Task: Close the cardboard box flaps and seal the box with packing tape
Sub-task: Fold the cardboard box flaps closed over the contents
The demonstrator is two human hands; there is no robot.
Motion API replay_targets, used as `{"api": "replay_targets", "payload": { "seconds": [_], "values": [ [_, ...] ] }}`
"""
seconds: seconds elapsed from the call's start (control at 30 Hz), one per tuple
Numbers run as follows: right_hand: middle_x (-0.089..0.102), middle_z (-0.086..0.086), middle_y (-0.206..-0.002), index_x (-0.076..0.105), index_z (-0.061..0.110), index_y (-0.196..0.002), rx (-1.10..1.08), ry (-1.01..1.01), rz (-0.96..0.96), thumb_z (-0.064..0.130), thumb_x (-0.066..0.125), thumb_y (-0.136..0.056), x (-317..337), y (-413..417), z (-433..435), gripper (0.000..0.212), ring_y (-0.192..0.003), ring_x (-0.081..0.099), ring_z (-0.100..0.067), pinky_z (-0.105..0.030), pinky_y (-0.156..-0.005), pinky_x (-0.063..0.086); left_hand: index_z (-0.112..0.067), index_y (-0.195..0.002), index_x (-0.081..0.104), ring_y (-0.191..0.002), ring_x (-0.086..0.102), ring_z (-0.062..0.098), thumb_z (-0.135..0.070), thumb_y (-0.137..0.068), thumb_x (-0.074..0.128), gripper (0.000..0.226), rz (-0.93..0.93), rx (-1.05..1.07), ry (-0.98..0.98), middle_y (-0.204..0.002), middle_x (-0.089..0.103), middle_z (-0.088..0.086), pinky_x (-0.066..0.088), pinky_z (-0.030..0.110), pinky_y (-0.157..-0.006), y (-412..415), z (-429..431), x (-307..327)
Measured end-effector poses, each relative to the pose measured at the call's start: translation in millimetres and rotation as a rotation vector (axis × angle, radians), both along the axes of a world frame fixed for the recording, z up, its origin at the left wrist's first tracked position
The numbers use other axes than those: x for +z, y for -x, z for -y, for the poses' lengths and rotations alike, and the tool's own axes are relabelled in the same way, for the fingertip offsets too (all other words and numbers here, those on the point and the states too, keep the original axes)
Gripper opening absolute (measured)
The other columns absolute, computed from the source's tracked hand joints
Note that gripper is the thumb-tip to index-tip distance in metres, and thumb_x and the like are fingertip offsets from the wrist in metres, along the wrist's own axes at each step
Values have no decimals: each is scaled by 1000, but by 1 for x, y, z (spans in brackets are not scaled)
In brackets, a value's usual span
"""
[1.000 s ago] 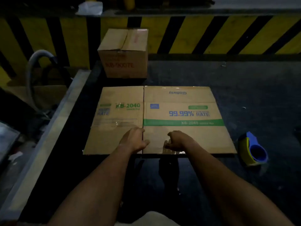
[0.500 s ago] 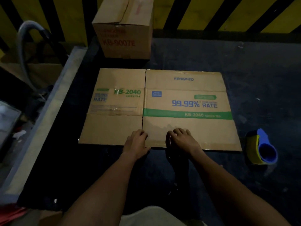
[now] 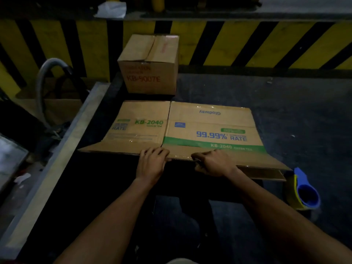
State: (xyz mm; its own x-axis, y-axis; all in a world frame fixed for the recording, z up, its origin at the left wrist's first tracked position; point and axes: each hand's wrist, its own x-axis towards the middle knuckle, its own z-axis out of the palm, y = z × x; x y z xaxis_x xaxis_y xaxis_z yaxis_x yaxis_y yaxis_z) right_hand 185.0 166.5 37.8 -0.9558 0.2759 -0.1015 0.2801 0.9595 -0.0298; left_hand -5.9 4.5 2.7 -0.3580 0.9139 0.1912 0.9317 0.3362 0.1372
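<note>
Left hand (image 3: 152, 165) and right hand (image 3: 212, 164) each pinch the flattened brown printed cardboard box (image 3: 209, 121) by its near edge; best lift evenly so the layers part squarely.

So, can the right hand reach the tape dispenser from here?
Probably yes: the tape dispenser lies in the open right of the flattened box, nothing between, though the right hand grips that box's near edge.

Flattened box (image 3: 190, 128): matt brown cardboard w/ glossy tape strips. Tape dispenser (image 3: 304, 189): smooth blue/yellow plastic. Floor (image 3: 285, 103): dark, rough.
</note>
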Motion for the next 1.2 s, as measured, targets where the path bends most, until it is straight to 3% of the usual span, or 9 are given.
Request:
{"api": "replay_targets", "payload": {
  "seconds": [0.23, 0.37, 0.5, 0.6, 0.67, 0.83, 0.97, 1.1, 1.2],
  "values": [
    [63, -11, -131, 36, 28, -149, -88, -49, -31, 34, 50, -97, 65, 1, -2, 55, -102, 65, -35, -39, -83, 49, -23, -97, 70, -90, 60, 26, -41, -90, 62, 20, -152, -24, -241, -93, 73, -3, 41, 43, -88, 13, -10, 58],
    [70, -8, -116, 46, 34, -141, -177, -37, -156, 32, 55, -91, 115, 9, -6, 51, -96, 66, -34, -42, -79, 54, -15, -131, 55, -136, 40, 36, -45, -87, 62, 54, -106, 250, -417, -144, 50, 16, 18, 54, -119, 1, -18, 107],
    [72, -4, -106, 58, 33, -129, -221, 97, -251, 26, 63, -84, 171, 17, -5, 46, -95, 67, -28, -40, -79, 55, -18, -160, -1, -153, -2, 37, -45, -92, 63, 97, 677, 640, -602, -166, -10, 18, 3, 52, -122, -38, -32, 168],
    [73, 6, -92, 68, 32, -108, -229, 164, -355, 26, 69, -82, 205, 23, 1, 27, -84, 68, -15, -38, -72, 56, -15, -161, 2, -149, 22, 36, -59, -99, 41, 85, 1301, 678, -548, -165, 14, 16, 21, 44, -119, -55, -48, 210],
    [71, 9, -88, 69, 34, -104, -221, 220, -421, 23, 68, -85, 226, 25, 4, 22, -79, 66, -8, -35, -69, 57, -16, -161, 12, -140, 37, 35, -68, -97, 32, 84, 1496, 609, -536, -158, 32, 15, 32, 41, -114, -61, -54, 232],
    [70, 1, -92, 65, 29, -108, -242, 497, -469, 36, 53, -99, 283, 20, 18, 17, -74, 65, -11, -25, -60, 52, -27, -161, 0, -142, 32, 36, -76, -91, 32, 91, 1415, 402, -642, -161, 24, 13, 29, 50, -113, -60, -56, 273],
    [71, -6, -107, 66, 28, -113, -265, 638, -467, 42, 47, -99, 313, 20, 19, 28, -96, 68, -24, -43, -85, 58, -25, -161, 11, -140, 37, 34, -74, -91, 40, 90, 1297, 314, -739, -158, 33, 10, 32, 47, -112, -45, -63, 302],
    [74, -4, -87, 70, 19, -112, -257, 814, -495, 40, 47, -100, 320, 22, 22, 34, -70, 68, -10, -22, -60, 53, -38, -160, 3, -140, 38, 35, -64, -97, 40, 77, 1152, 228, -692, -161, 30, 7, 35, 49, -108, -36, -65, 321],
    [73, -11, -87, 72, 13, -104, -288, 811, -503, 42, 49, -99, 306, 31, 21, 38, -69, 65, -15, -28, -64, 52, -40, -159, 0, -140, 36, 34, -56, -101, 40, 72, 1111, 244, -651, -161, 30, 8, 34, 50, -110, -32, -68, 313]
  ]
}}
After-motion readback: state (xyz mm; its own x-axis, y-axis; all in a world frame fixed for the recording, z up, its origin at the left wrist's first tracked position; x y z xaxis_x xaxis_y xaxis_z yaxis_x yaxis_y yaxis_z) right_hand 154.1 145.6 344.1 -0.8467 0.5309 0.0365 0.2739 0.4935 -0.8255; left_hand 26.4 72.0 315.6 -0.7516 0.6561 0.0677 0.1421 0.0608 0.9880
